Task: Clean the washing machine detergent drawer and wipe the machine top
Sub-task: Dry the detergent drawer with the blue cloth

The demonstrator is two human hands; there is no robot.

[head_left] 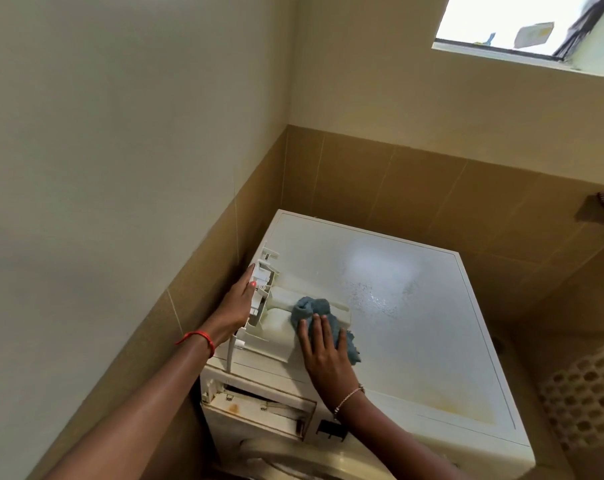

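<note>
On the near-left of the machine top (414, 323), detergent drawer (276, 329) lies out; left hand (236, 306) grips its side; right hand (324, 353) presses cloth (311, 308) flat-fingered; brace firmly, work cloth into compartment corners.

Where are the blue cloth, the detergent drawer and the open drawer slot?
blue cloth (311, 307): head view, bunched upper part.
detergent drawer (276, 328): head view, cream compartment beside the cloth.
drawer slot (259, 407): head view, its back wall inside.

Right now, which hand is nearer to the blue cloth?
Right. The right hand presses flat on the blue cloth; the left hand holds the detergent drawer at its left side, apart from the cloth.
</note>
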